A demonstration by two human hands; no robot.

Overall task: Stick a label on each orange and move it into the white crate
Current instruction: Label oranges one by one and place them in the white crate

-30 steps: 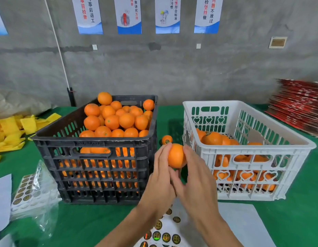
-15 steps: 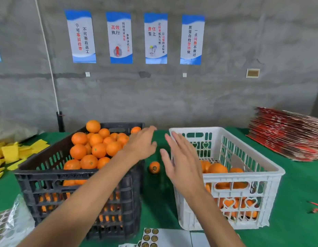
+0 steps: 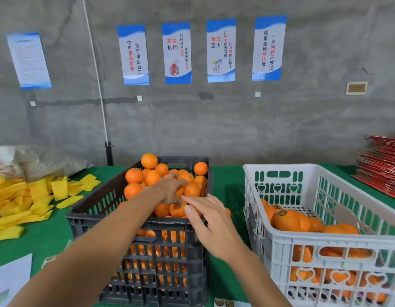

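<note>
A black crate (image 3: pixel 147 224) stands left of centre, heaped with unlabelled oranges (image 3: pixel 134 175). My left hand (image 3: pixel 172 191) lies on the pile near its right side, fingers spread over the fruit; no grip on any one orange shows. My right hand (image 3: pixel 211 220) reaches over the crate's near right corner, fingers straight, tips at an orange (image 3: pixel 177 211). The white crate (image 3: pixel 325 237) on the right holds several oranges, and a labelled orange (image 3: pixel 285 220) lies on top. The edge of a label sheet (image 3: pixel 224 303) shows at the bottom.
Yellow foam sleeves (image 3: pixel 26 200) are piled on the green table (image 3: pixel 227 180) at the left, in front of a grey bag (image 3: pixel 37 160). A red stack of flat cartons (image 3: pixel 382 167) sits at the far right. White paper (image 3: pixel 10 278) lies at the bottom left.
One second ago both hands held an orange between the crates. That orange has left my hands, and both hands have moved up and left onto the black crate's pile.
</note>
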